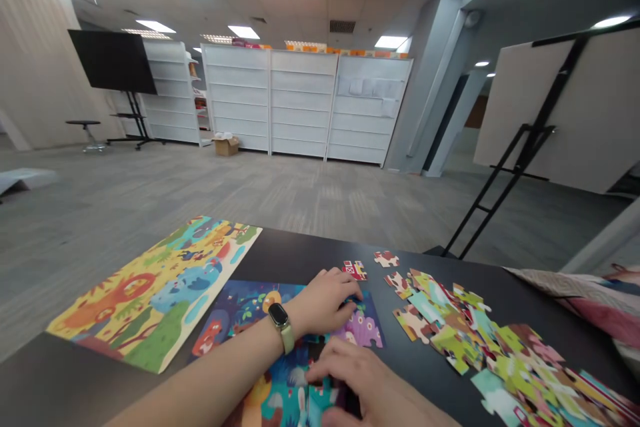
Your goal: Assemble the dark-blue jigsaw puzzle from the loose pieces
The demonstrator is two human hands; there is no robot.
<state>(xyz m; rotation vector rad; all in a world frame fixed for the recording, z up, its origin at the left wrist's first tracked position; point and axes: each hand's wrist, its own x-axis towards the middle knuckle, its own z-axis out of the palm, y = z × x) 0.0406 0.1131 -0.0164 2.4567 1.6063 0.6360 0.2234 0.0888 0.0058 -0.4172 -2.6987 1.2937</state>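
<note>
A partly joined dark-blue jigsaw puzzle (280, 380) with animals lies on the black table in front of me. My left hand (327, 300), with a watch (281, 325) on its wrist, rests palm down on the puzzle's upper right part, fingers stretched and slightly bent. Just below it, my right hand (360, 373) has its thumb and index finger at a teal puzzle piece (320, 397) in the lower part of the puzzle. Its other fingers are partly hidden. Beside the left fingertips lies a loose red piece (354, 270).
A heap of loose puzzle pieces (465, 327) spreads over the table's right side. A finished-looking yellow animal picture (165, 287) lies at the left. Patterned fabric (575, 293) sits at the right edge. Beyond the table stand a whiteboard (560, 113) and white shelves (305, 100).
</note>
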